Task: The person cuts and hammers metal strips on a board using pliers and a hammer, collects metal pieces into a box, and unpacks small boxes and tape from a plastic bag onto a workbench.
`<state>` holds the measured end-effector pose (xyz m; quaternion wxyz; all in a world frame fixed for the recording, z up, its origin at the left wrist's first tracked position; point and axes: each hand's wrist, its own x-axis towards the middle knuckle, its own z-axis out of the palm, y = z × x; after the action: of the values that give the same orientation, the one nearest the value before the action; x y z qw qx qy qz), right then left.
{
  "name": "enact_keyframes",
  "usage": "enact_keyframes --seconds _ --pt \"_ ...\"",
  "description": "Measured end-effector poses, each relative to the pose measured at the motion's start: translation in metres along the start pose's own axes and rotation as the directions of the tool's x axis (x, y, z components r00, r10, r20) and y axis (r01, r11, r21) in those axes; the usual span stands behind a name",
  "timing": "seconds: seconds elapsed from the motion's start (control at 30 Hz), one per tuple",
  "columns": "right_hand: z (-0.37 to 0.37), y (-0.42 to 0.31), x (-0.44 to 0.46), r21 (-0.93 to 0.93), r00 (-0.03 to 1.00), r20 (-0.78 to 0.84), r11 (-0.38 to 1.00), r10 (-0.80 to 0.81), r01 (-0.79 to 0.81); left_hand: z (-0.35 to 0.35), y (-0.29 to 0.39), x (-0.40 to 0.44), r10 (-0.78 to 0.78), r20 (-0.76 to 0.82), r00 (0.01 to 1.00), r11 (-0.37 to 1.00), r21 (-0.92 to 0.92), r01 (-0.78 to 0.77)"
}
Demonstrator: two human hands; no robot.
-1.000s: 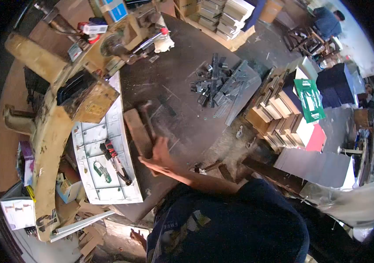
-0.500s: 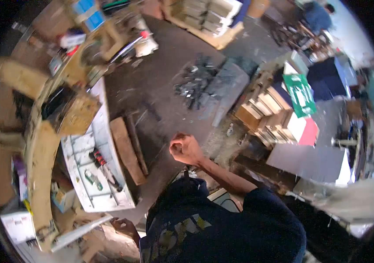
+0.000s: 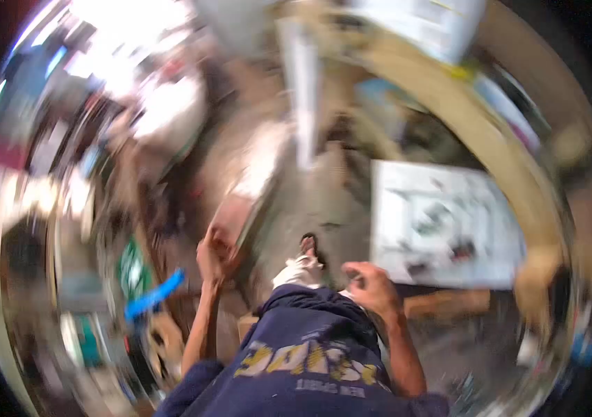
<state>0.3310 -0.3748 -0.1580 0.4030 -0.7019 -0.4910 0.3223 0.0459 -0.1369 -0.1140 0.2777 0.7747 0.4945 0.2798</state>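
Note:
My left hand (image 3: 214, 258) is in front of my body at the left, fingers loosely curled and apart. It overlaps the near end of a long reddish-brown board (image 3: 235, 217) in view; blur hides whether they touch. My right hand (image 3: 373, 286) hangs by my right hip, half-curled, a gap between thumb and fingers and nothing visible inside. Close by on its right lies a white panel (image 3: 393, 243) with a green item (image 3: 433, 219) and a dark and red tool (image 3: 461, 249) on it.
A curved wooden bench edge (image 3: 476, 128) runs along the right. A white strip (image 3: 303, 97) stands ahead. On the left are a pale sack (image 3: 171, 118), a blue curved strip (image 3: 155, 295) and a green packet (image 3: 132, 271). My sandaled foot (image 3: 309, 246) is on the floor.
My view has swung round strongly, so the white panel is now at the right. My right hand has dropped to hip level, and my left hand has come forward.

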Motion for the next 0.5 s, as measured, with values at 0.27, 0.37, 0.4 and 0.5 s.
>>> enact_keyframes --seconds 0.27,0.37,0.4,0.5 --pt "0.091 -0.072 0.156 -0.041 0.873 0.479 0.991 -0.095 0.13 -0.14 -0.116 -0.004 -0.347 -0.536 0.77 0.879 0.1 0.466" --pt "0.132 -0.069 0.225 -0.139 0.83 0.558 0.986 0.0 0.093 -0.142 -0.16 -0.009 -0.531 -0.469 0.706 0.79 0.028 0.613" --pt "0.148 -0.064 0.248 -0.216 0.82 0.57 0.972 0.051 0.09 -0.136 -0.178 -0.011 -0.574 -0.442 0.689 0.776 -0.025 0.63" --pt "0.187 -0.067 0.309 -0.378 0.754 0.633 0.92 0.174 0.105 -0.114 -0.201 -0.018 -0.673 -0.328 0.663 0.687 0.054 0.725"
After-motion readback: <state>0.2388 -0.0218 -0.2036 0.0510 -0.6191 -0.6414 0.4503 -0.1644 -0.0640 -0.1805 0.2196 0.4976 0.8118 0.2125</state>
